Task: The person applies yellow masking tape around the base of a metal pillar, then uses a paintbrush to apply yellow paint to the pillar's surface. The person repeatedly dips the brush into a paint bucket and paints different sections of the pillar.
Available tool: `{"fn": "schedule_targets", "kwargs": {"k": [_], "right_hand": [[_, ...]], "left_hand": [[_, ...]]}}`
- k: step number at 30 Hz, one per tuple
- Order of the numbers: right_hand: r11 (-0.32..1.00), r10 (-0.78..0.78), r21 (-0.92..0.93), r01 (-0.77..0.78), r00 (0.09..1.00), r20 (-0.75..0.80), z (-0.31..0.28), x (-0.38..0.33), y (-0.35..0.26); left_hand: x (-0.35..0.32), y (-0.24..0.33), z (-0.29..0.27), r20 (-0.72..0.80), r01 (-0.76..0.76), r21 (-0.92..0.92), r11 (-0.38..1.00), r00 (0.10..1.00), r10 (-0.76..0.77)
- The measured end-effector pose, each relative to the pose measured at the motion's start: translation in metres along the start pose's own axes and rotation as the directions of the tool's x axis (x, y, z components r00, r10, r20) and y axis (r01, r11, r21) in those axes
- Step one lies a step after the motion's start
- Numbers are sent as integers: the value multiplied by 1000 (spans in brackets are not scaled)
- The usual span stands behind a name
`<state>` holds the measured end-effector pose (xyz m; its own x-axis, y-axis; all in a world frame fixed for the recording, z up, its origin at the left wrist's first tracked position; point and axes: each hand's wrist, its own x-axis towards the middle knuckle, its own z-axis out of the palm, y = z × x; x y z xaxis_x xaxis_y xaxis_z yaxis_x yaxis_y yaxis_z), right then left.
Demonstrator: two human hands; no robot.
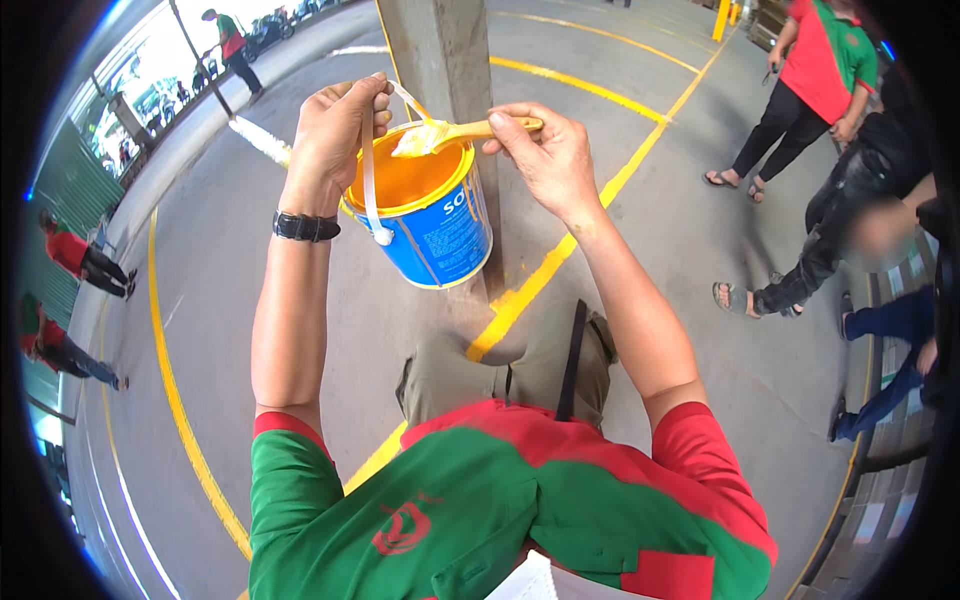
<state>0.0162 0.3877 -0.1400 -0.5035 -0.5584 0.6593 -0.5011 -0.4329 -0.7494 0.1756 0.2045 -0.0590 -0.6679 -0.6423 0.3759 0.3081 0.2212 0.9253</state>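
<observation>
My left hand (343,128) is closed round the white handle of a blue paint bucket (437,236), which hangs in front of me. Yellow-orange paint coats the bucket's inside and rim. My right hand (546,158) pinches the yellow handle of a paintbrush (468,132). The brush lies level over the bucket's mouth, its pale bristles smeared with yellow paint and pointing left. Whether the bristles touch the rim, I cannot tell.
A concrete pillar (440,55) rises just beyond the bucket. Yellow lines (625,180) cross the grey floor (210,330). A person in red and green (815,70) stands at the far right, another in dark clothes (840,230) nearer. More people are at the left.
</observation>
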Motion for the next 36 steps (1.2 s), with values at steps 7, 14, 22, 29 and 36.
{"fn": "schedule_targets", "kwargs": {"k": [7, 14, 22, 29, 36], "right_hand": [[991, -135, 14, 136, 989, -66, -15, 15, -39], [954, -299, -53, 295, 950, -95, -24, 33, -69], [875, -484, -174, 452, 832, -270, -47, 115, -103], [826, -497, -433, 361, 830, -254, -54, 198, -141], [760, -648, -302, 576, 636, -419, -48, 226, -150]], "left_hand": [[22, 51, 15, 93, -55, -18, 998, 994, 56], [24, 85, 13, 70, -143, 0, 990, 987, 143], [45, 97, 23, 48, -190, 64, 980, 981, 187], [58, 79, 7, 75, -151, 63, 986, 986, 146], [25, 21, -48, 24, -63, 88, 994, 998, 61]]}}
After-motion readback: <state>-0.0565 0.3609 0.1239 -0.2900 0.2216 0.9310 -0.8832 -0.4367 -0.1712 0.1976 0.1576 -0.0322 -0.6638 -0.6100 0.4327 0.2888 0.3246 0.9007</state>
